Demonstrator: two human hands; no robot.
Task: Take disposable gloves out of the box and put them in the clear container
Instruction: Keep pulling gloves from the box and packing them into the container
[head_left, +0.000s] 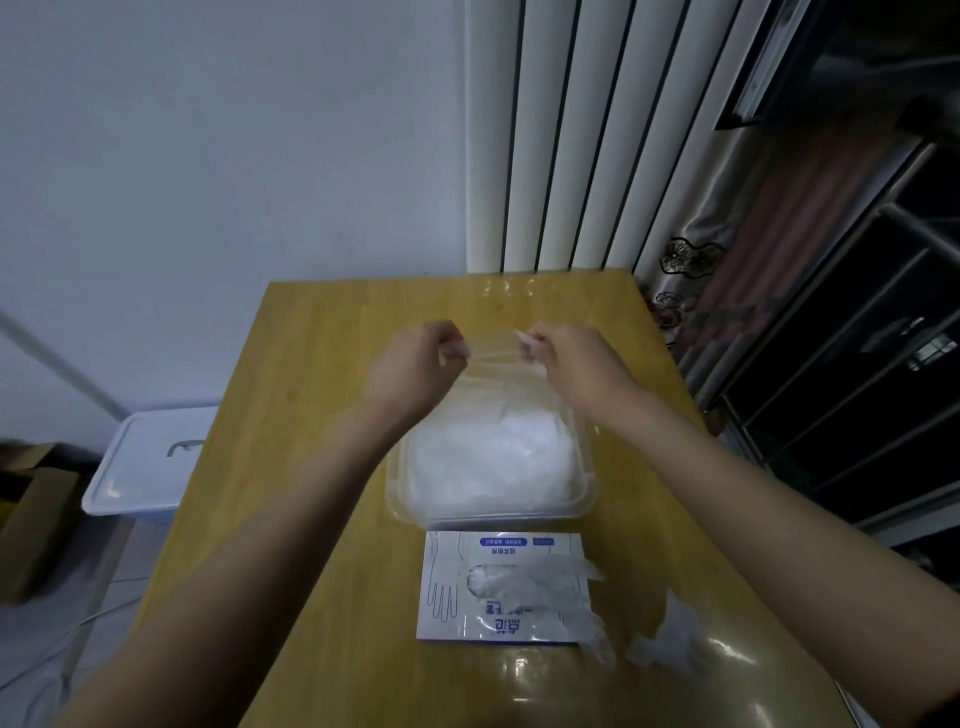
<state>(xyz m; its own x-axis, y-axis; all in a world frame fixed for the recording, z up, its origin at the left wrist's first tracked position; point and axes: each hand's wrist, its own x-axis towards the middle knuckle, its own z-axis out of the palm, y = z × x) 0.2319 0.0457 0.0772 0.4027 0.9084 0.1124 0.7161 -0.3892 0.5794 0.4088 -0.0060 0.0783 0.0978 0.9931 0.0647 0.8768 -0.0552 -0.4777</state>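
A thin clear disposable glove (493, 364) is stretched between my two hands above the far side of the clear container (400, 499). My left hand (415, 358) pinches its left edge and my right hand (566, 358) pinches its right edge. The container sits mid-table and holds a white heap of gloves (493, 457). Just in front of it lies the flat white-and-blue glove box (452, 587), with a clear glove (582, 613) sticking out of its opening and trailing to the right.
The wooden table (322, 374) stands against a white wall, with a radiator (561, 135) behind it. A white lidded bin (150, 462) stands at the left, cardboard boxes (31, 519) beyond it. Dark shelving (857, 364) stands at the right.
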